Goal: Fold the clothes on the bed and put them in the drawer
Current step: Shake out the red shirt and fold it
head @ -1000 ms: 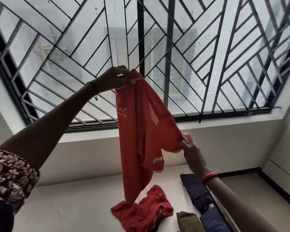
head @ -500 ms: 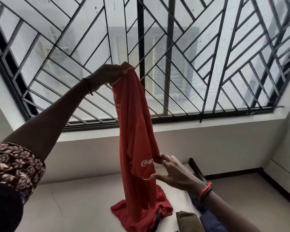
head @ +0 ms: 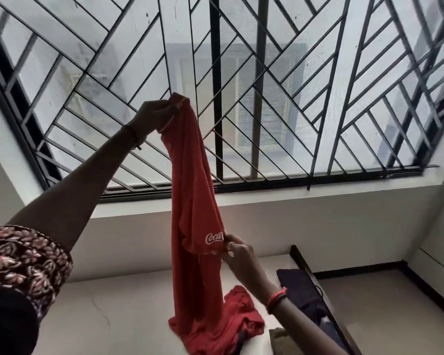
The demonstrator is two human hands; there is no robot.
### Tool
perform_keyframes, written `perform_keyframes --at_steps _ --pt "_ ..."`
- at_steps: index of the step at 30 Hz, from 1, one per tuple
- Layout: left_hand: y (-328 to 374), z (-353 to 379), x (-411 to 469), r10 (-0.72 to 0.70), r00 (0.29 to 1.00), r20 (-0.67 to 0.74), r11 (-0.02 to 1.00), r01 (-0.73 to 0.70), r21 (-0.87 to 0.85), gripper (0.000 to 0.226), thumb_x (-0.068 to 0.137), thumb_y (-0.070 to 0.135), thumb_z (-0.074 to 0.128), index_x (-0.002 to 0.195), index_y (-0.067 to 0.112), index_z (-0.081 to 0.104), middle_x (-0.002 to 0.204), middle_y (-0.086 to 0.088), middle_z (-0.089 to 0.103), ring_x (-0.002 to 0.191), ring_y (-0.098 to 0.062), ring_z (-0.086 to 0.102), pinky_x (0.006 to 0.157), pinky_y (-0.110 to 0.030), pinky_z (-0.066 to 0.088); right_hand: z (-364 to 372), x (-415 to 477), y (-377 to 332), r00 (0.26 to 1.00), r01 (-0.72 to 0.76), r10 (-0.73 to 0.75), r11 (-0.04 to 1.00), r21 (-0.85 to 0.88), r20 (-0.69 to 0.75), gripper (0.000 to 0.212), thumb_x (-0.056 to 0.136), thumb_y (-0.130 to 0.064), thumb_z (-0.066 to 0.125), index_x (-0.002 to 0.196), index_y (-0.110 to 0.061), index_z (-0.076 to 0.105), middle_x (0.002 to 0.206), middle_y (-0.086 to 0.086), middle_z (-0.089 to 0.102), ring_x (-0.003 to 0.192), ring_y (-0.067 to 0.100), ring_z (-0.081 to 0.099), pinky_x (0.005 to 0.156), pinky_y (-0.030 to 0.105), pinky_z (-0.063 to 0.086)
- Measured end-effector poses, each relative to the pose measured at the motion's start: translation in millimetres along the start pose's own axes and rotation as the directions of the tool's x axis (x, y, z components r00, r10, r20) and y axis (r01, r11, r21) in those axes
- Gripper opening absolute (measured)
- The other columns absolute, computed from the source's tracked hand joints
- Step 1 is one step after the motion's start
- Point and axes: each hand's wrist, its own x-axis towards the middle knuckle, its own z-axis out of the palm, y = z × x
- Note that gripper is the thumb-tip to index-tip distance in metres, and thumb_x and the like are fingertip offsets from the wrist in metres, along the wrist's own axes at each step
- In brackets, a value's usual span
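A red T-shirt [head: 192,201] with white lettering hangs in the air in front of the window. My left hand [head: 154,116] grips its top end, raised high. My right hand [head: 237,249] pinches the edge of a sleeve lower down, beside the white logo. The shirt's bottom end touches a crumpled red garment [head: 244,319] lying on the white bed [head: 108,311]. A dark blue garment [head: 300,285] lies at the bed's right side, and an olive one [head: 280,339] shows at the bottom edge. No drawer is in view.
A large window with a black metal grille [head: 241,85] fills the upper view above a white ledge [head: 318,198]. The bed's dark frame edge [head: 315,285] runs along its right side, with grey floor [head: 385,311] beyond.
My right hand moved right and up slightly, still pinching the sleeve by the logo. The left hand keeps the top raised. The shirt hangs narrower than a second ago.
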Motion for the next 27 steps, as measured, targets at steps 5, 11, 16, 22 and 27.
perform_keyframes --at_steps 5,11,16,22,27 --pt "-36.2 -49.4 -20.6 -0.048 0.999 0.007 0.979 0.045 0.198 0.047 0.089 0.006 0.058 0.067 0.045 0.073 0.052 0.026 0.06 0.054 0.01 0.052 0.07 -0.021 0.043 -68.0 22.2 27.7 0.981 0.057 -0.053 0.998 -0.016 0.184 0.038 0.075 -0.031 0.07 0.091 0.004 0.074 0.1 0.006 0.07 0.086 -0.012 0.062 0.073 0.011 0.052" --pt "-76.7 -77.8 -63.9 -0.119 0.986 0.117 0.92 0.065 0.386 0.047 0.088 -0.008 0.054 0.086 0.034 0.076 0.056 0.032 0.061 0.055 0.016 0.053 0.058 -0.002 0.043 -143.2 68.3 37.6 0.968 -0.009 0.014 1.0 -0.022 0.249 0.047 0.087 -0.046 0.059 0.107 -0.005 0.067 0.091 -0.01 0.072 0.08 -0.004 0.067 0.074 0.017 0.055" --pt "-101.4 -73.3 -92.8 -0.051 0.996 0.067 0.879 0.013 0.478 0.021 0.091 0.013 0.06 0.098 0.028 0.072 0.072 0.002 0.071 0.054 0.008 0.046 0.057 -0.018 0.04 -139.2 93.7 37.1 0.917 -0.026 0.071 0.993 -0.118 0.392 0.035 0.09 0.014 0.047 0.102 -0.018 0.057 0.094 0.0 0.064 0.079 0.003 0.066 0.07 0.02 0.055" --pt "-118.2 -64.7 -110.2 -0.033 0.996 0.079 0.87 -0.01 0.493 0.022 0.093 0.017 0.055 0.112 0.011 0.063 0.099 -0.018 0.068 0.083 -0.006 0.057 0.073 -0.024 0.047 -123.9 109.3 51.7 0.897 -0.021 0.147 0.956 -0.293 0.416 0.031 0.085 0.016 0.052 0.108 -0.003 0.061 0.084 0.004 0.065 0.071 -0.009 0.063 0.066 0.021 0.054" --pt "-132.3 -71.6 -140.2 -0.105 0.988 0.11 0.921 0.055 0.386 0.022 0.094 0.017 0.056 0.107 0.033 0.061 0.086 0.019 0.068 0.078 0.007 0.053 0.076 -0.019 0.048 -109.1 107.2 47.9 0.926 -0.131 0.241 0.927 -0.352 0.289 0.027 0.082 0.009 0.059 0.091 -0.011 0.073 0.083 0.007 0.067 0.066 -0.003 0.059 0.065 0.009 0.048"
